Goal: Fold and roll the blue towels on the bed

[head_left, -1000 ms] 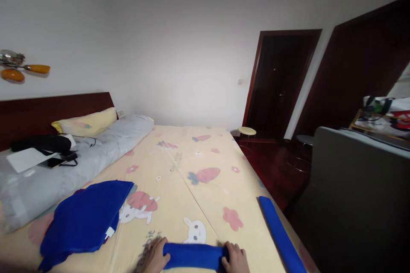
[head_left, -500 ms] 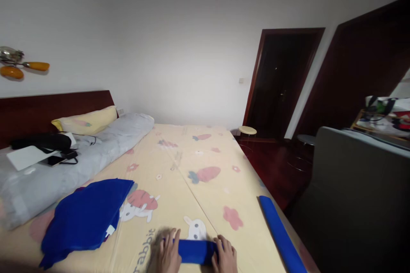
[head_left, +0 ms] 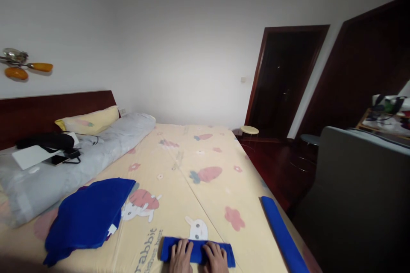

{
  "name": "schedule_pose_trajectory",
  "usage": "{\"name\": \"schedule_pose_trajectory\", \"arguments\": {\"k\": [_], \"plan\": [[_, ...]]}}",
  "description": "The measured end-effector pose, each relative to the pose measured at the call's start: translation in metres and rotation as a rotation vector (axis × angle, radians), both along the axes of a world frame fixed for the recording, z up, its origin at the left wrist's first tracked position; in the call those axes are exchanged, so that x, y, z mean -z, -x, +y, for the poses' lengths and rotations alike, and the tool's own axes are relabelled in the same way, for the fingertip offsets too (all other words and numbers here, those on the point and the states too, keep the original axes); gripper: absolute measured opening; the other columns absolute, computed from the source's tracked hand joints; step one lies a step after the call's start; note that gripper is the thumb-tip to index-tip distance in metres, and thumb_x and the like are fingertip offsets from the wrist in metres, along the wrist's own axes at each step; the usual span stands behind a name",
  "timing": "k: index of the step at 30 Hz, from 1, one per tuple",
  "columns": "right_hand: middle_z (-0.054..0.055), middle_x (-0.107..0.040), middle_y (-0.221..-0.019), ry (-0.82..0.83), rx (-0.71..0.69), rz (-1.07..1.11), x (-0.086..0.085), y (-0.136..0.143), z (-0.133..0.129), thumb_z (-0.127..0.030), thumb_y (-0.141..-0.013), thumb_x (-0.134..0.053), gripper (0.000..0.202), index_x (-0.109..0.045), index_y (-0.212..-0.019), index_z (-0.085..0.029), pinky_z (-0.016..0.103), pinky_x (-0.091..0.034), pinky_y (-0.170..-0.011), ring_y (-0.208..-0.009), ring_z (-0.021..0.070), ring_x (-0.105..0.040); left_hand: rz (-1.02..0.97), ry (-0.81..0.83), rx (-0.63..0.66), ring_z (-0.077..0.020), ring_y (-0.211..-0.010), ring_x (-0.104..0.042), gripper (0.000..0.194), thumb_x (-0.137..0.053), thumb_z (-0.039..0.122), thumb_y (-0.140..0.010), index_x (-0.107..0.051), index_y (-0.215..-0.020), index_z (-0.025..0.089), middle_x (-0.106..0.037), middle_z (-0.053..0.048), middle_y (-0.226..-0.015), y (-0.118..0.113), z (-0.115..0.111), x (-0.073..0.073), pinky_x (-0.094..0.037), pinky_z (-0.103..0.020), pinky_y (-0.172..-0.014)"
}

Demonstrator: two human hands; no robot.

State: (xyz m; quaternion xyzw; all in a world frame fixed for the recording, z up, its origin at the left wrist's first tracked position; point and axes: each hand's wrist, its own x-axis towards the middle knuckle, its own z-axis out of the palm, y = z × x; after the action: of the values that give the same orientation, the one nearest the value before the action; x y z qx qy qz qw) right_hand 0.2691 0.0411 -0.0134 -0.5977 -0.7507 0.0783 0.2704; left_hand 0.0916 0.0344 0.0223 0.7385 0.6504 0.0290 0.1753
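Both hands flat on rolled blue cloth at near bed edge, side by side. Left hand fingers spread, pressing down, nothing pinched; right hand same, just beside it. Roll ends stick out past both hands.

Judgement: rolling/compacting step. Keep palm pressure even, push straight, else ends flare or roll skews. Shift hands outward to tighten ends.

Blue pile well left of left hand; long blue roll right of right hand, on bedsheet.

Bed with blue cloths
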Motion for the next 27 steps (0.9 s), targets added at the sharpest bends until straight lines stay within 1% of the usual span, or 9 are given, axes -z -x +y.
{"name": "schedule_pose_trajectory", "arguments": {"k": [5,8,10,14,19,21,23,25,27], "plan": [[0.005,-0.067,-0.118,0.044,-0.004,-0.082,-0.005,-0.025,-0.002,-0.019,-0.059,-0.054,0.054,-0.061,-0.112,-0.029,0.041,-0.036,-0.092,-0.108,0.0269,-0.057,0.081,-0.059,-0.079,-0.0243,-0.137,-0.033,0.074,-0.039,0.01,-0.069,-0.041,-0.139,0.031,-0.044,-0.002,-0.148,0.044,-0.003,0.003,-0.02,-0.045,-0.114],[0.004,-0.063,-0.125,0.093,-0.053,-0.095,-0.01,-0.049,-0.004,-0.02,-0.063,-0.053,0.058,-0.057,-0.12,-0.031,0.039,-0.035,-0.095,-0.114,0.0262,-0.055,0.138,-0.104,-0.129,-0.0221,-0.136,-0.035,0.074,-0.038,0.007,-0.069,-0.042,-0.138,0.032,-0.047,-0.001,-0.145,0.07,-0.006,0.001,-0.021,-0.041,-0.114],[0.004,-0.061,-0.129,0.102,-0.019,-0.101,-0.014,-0.064,-0.005,-0.019,-0.066,-0.051,0.058,-0.054,-0.123,-0.031,0.039,-0.034,-0.095,-0.115,0.0257,-0.053,0.146,-0.125,-0.122,-0.0203,-0.135,-0.036,0.073,-0.036,0.006,-0.07,-0.044,-0.137,0.033,-0.049,0.001,-0.144,0.082,-0.008,0.0,-0.022,-0.04,-0.113],[0.004,-0.061,-0.128,0.096,0.053,-0.099,-0.026,-0.078,-0.008,-0.018,-0.071,-0.048,0.053,-0.055,-0.122,-0.031,0.039,-0.034,-0.093,-0.112,0.0247,-0.054,0.128,-0.128,-0.086,-0.0195,-0.135,-0.036,0.07,-0.037,0.01,-0.072,-0.043,-0.137,0.034,-0.048,0.002,-0.144,0.088,-0.009,-0.006,-0.021,-0.04,-0.113],[0.004,-0.064,-0.121,0.085,0.102,-0.045,-0.047,-0.073,-0.005,-0.018,-0.073,-0.046,0.048,-0.057,-0.118,-0.03,0.039,-0.035,-0.09,-0.103,0.0235,-0.057,0.13,-0.193,-0.073,-0.0206,-0.131,-0.039,0.065,-0.041,0.012,-0.071,-0.047,-0.133,0.032,-0.054,0.0,-0.136,0.08,-0.002,-0.019,-0.021,-0.04,-0.113],[0.005,-0.066,-0.115,0.097,0.102,-0.013,-0.061,-0.07,0.001,-0.017,-0.071,-0.047,0.044,-0.06,-0.111,-0.029,0.04,-0.036,-0.089,-0.102,0.0246,-0.058,0.132,-0.208,-0.048,-0.0201,-0.13,-0.04,0.061,-0.041,0.013,-0.073,-0.05,-0.13,0.032,-0.056,0.001,-0.134,0.08,0.004,-0.024,-0.019,-0.039,-0.114],[0.006,-0.066,-0.112,0.119,0.088,0.057,-0.082,-0.07,0.011,-0.018,-0.066,-0.05,0.038,-0.062,-0.101,-0.026,0.043,-0.035,-0.091,-0.105,0.0278,-0.056,0.136,-0.188,-0.054,-0.0188,-0.132,-0.038,0.059,-0.041,0.013,-0.074,-0.05,-0.129,0.031,-0.054,0.001,-0.137,0.081,0.011,-0.027,-0.017,-0.038,-0.115],[0.008,-0.067,-0.105,0.159,0.054,0.168,-0.112,-0.071,0.022,-0.02,-0.062,-0.052,0.034,-0.061,-0.095,-0.021,0.046,-0.035,-0.092,-0.103,0.0296,-0.057,0.128,-0.144,-0.095,-0.0174,-0.134,-0.037,0.059,-0.043,0.012,-0.074,-0.051,-0.13,0.029,-0.052,0.001,-0.141,0.083,0.017,-0.031,-0.016,-0.036,-0.116],[0.006,-0.067,-0.093,0.181,0.001,0.263,-0.148,-0.071,0.031,-0.02,-0.062,-0.05,0.03,-0.059,-0.09,-0.02,0.042,-0.039,-0.087,-0.093,0.0259,-0.058,0.083,-0.094,-0.133,-0.0162,-0.135,-0.038,0.061,-0.046,0.012,-0.071,-0.051,-0.129,0.028,-0.052,0.001,-0.142,0.081,0.021,-0.036,-0.02,-0.032,-0.115]]}}
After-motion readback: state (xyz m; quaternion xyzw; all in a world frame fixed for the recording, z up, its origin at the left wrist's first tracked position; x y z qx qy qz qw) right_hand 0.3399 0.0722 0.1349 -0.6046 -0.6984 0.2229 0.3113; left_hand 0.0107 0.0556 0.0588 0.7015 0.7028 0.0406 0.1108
